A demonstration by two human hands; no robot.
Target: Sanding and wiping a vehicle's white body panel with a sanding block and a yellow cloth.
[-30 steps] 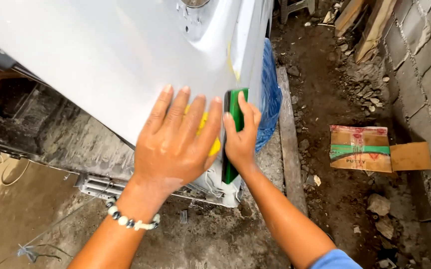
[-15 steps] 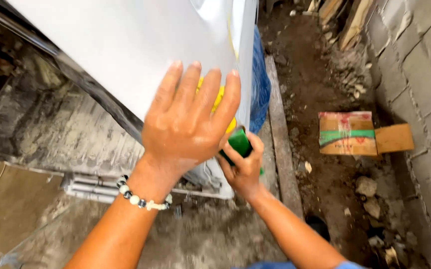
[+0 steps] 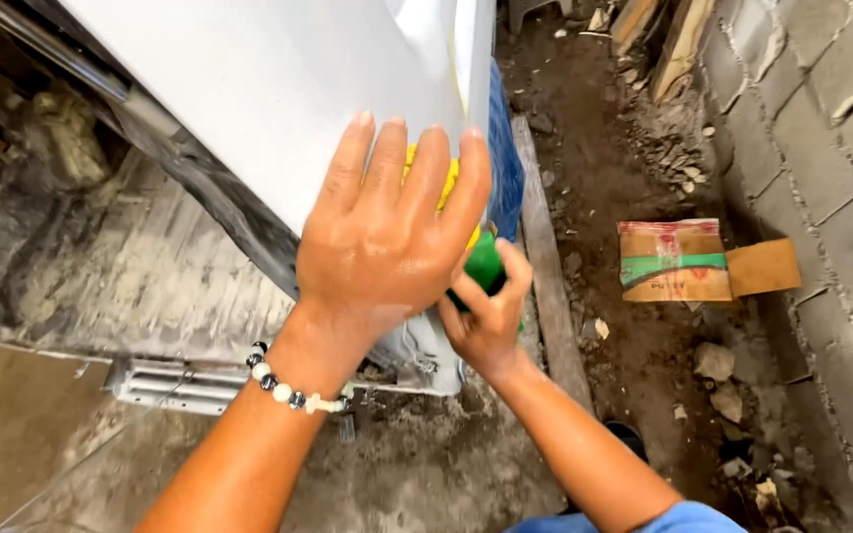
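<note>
A large white panel slopes across the upper left. My left hand lies flat on its lower edge, fingers spread and pointing up, with a bead bracelet on the wrist. Under those fingers shows a yellow patch. My right hand is below and just right of the left one, gripping a green tool held against the panel's right edge; most of the tool is hidden behind my hands.
A blue cloth or sheet hangs behind the panel's right edge. A wooden plank lies on the dirt floor. A flattened cardboard box rests by the grey block wall. Stones and rubble are scattered about. A metal rail is at lower left.
The green tool was upright along the panel's edge with much of it showing; my right hand has slid down and tucked under my left hand, which now covers most of it.
</note>
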